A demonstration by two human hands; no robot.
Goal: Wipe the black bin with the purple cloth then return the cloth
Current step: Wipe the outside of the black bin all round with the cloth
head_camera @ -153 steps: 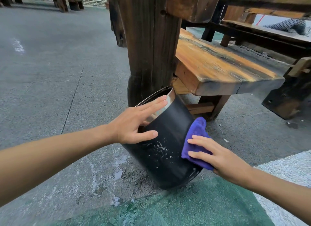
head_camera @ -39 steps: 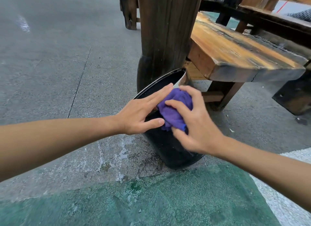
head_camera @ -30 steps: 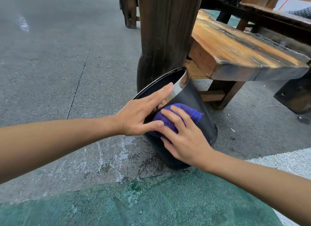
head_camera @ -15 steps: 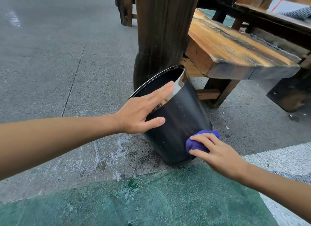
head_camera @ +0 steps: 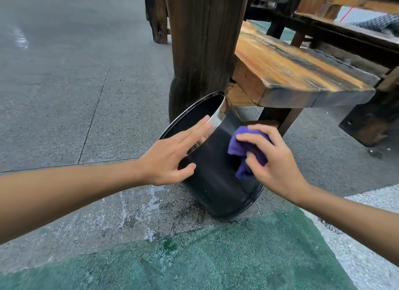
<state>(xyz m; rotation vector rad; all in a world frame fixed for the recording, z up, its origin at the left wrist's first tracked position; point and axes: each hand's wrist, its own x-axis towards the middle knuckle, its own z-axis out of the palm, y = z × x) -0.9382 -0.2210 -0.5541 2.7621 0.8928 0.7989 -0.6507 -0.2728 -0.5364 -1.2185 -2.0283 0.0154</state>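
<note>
A round black bin with a shiny metal band around its rim [head_camera: 212,177] stands tilted on grey concrete paving [head_camera: 64,78], its mouth leaning toward the left and away from the camera, its base resting near the edge of a green painted patch of ground [head_camera: 216,257]. The rim lies close against a thick dark wooden post [head_camera: 203,41]; whether they touch cannot be told.

The left hand [head_camera: 170,155] lies flat across the bin's upper left side, fingers straight and held close together, reaching over the metal band toward the mouth, while the thumb is spread apart and pressed against the black wall lower down. It holds nothing.

The right hand [head_camera: 272,162] is on the bin's right side, about midway up the wall. Its fingers and thumb are curled round a bunched purple cloth [head_camera: 245,151], gripping it and pressing it against the black surface. The cloth shows between the fingers and thumb and below the thumb, and sits between the palm and the bin.

So the bin lies between the two hands, the left near the rim and the right further along the wall.

Behind and to the right a weathered orange-brown wooden bench seat [head_camera: 291,73] juts out from the post above the bin's rim.
</note>
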